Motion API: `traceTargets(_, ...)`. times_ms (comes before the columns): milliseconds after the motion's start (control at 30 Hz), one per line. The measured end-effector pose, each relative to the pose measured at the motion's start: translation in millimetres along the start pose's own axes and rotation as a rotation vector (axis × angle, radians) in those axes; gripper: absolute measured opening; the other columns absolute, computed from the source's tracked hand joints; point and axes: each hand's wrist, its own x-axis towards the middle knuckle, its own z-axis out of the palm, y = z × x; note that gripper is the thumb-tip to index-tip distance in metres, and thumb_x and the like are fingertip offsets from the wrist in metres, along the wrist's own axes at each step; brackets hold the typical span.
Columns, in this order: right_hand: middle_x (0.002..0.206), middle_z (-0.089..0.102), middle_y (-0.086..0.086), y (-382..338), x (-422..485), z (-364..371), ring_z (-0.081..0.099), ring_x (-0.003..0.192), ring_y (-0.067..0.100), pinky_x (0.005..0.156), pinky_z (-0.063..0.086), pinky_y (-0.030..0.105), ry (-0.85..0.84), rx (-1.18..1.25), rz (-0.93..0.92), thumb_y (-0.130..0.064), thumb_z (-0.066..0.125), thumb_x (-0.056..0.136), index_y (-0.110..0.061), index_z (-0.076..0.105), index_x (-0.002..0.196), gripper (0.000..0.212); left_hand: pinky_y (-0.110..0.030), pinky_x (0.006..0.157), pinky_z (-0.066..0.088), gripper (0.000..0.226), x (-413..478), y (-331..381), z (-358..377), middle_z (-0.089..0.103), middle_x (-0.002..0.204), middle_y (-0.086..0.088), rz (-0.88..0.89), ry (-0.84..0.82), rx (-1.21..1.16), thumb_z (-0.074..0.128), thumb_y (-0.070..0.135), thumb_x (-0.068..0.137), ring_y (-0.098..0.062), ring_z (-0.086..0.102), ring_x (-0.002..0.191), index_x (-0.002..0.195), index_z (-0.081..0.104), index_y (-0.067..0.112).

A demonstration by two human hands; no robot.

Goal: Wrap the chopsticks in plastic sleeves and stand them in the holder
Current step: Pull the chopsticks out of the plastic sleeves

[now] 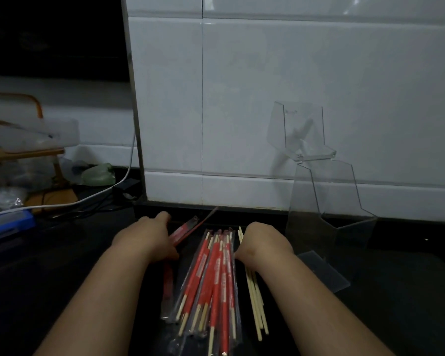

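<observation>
A pile of wrapped chopsticks [211, 278], each pair in a clear sleeve with a red band, lies lengthwise on the dark counter [396, 291] between the person's forearms. Just right of the pile lie a few bare chopsticks [254, 307], their far ends under the right hand [265, 240]. That hand rests knuckles-up on them with its fingers tucked out of sight, so its grip cannot be told. Just left of the pile, the left hand [149, 237] lies over a red empty sleeve [184, 231] that pokes out beyond it; whether the fingers clasp it cannot be told either. Right of the pile a flat clear panel [324, 272] lies on the counter. Beyond the panel stands the clear holder [329, 209], against the white tiled wall [242, 98]. Far left of the pile runs a white cable [88, 199].
</observation>
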Motion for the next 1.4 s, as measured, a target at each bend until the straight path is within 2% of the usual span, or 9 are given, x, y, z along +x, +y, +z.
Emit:
traceTargets(100, 0.105, 0.066, 0.003, 0, -1, -1, 0.064, 0.092, 0.023, 0.067, 0.048, 0.031, 0.008, -0.003, 0.003, -0.035, 0.068, 0.086, -0.017, 0.065, 0.104, 0.026, -0.037, 0.087, 0.050, 0.073, 1, 6, 0, 0.048, 0.126, -0.006, 0.059, 0.079, -0.052, 0.075, 0.041, 0.076, -0.026, 0.057, 0.109, 0.138, 0.038, 0.040)
traceTargets(233, 0.105, 0.065, 0.003, 1, 0, 1, 0.064, 0.093, 0.023, 0.068, 0.049, 0.031, 0.016, -0.013, -0.015, -0.034, 0.066, 0.087, -0.019, 0.064, 0.105, 0.024, -0.032, 0.073, 0.044, 0.025, 0, 7, 3, 0.056, 0.105, 0.002, 0.120, 0.133, 0.033, 0.066, 0.024, 0.080, -0.020, 0.054, 0.088, 0.096, 0.049, 0.034)
traceTargets(367, 0.105, 0.065, 0.003, 1, -1, 2, 0.063, 0.092, 0.023, 0.069, 0.049, 0.031, 0.005, -0.004, -0.014, -0.035, 0.066, 0.088, -0.018, 0.065, 0.108, 0.026, -0.031, 0.073, 0.047, 0.018, 2, 4, 1, 0.063, 0.095, 0.003, 0.098, 0.231, -0.058, 0.065, 0.016, 0.080, -0.019, 0.058, 0.086, 0.079, 0.053, 0.029)
traceTargets(533, 0.107, 0.065, 0.004, 1, -1, 1, 0.064, 0.094, 0.024, 0.071, 0.050, 0.032, -0.008, -0.003, -0.023, -0.034, 0.066, 0.089, -0.018, 0.065, 0.109, 0.026, -0.030, 0.065, 0.039, 0.020, -2, -1, -14, 0.060, 0.087, -0.002, 0.059, 0.284, -0.249, 0.072, 0.021, 0.078, -0.022, 0.057, 0.083, 0.086, 0.054, 0.020)
traceTargets(700, 0.109, 0.065, 0.004, 0, -1, 1, 0.063, 0.096, 0.024, 0.073, 0.050, 0.033, 0.001, -0.011, -0.031, -0.034, 0.066, 0.088, -0.018, 0.064, 0.111, 0.028, -0.030, 0.060, 0.040, 0.031, -8, 4, -12, 0.063, 0.096, -0.005, 0.044, 0.063, -0.143, 0.073, 0.036, 0.081, -0.018, 0.057, 0.079, 0.090, 0.050, 0.017)
traceTargets(933, 0.103, 0.065, 0.003, 1, -1, 1, 0.063, 0.091, 0.023, 0.074, 0.051, 0.032, -0.014, 0.013, -0.034, -0.037, 0.066, 0.088, -0.018, 0.064, 0.103, 0.025, -0.034, 0.082, 0.049, 0.054, -10, 6, -8, 0.057, 0.111, -0.001, 0.115, 0.055, -0.063, 0.075, 0.051, 0.073, -0.022, 0.058, 0.097, 0.114, 0.047, 0.029)
traceTargets(1100, 0.105, 0.065, 0.004, 1, -1, 0, 0.064, 0.092, 0.023, 0.075, 0.052, 0.032, -0.011, 0.006, -0.039, -0.036, 0.065, 0.088, -0.017, 0.064, 0.105, 0.025, -0.029, 0.067, 0.039, 0.019, -15, 19, -4, 0.053, 0.096, 0.005, 0.257, 0.155, -0.003, 0.066, 0.043, 0.082, -0.017, 0.051, 0.082, 0.085, 0.049, 0.033)
traceTargets(1200, 0.107, 0.066, 0.004, 2, -2, 1, 0.064, 0.095, 0.024, 0.077, 0.052, 0.032, -0.006, 0.004, -0.048, -0.036, 0.065, 0.088, -0.017, 0.064, 0.105, 0.026, -0.025, 0.070, 0.039, 0.018, -16, 21, -5, 0.058, 0.090, 0.006, 0.259, 0.114, 0.027, 0.066, 0.031, 0.083, -0.016, 0.054, 0.084, 0.071, 0.052, 0.032)
traceTargets(1400, 0.106, 0.067, 0.004, 1, -2, 1, 0.065, 0.094, 0.024, 0.076, 0.052, 0.032, 0.006, 0.010, -0.048, -0.038, 0.066, 0.087, -0.017, 0.064, 0.103, 0.026, -0.027, 0.056, 0.037, 0.016, -10, 15, -9, 0.062, 0.083, 0.004, 0.178, 0.209, -0.208, 0.069, 0.033, 0.085, -0.010, 0.056, 0.072, 0.077, 0.057, 0.025)
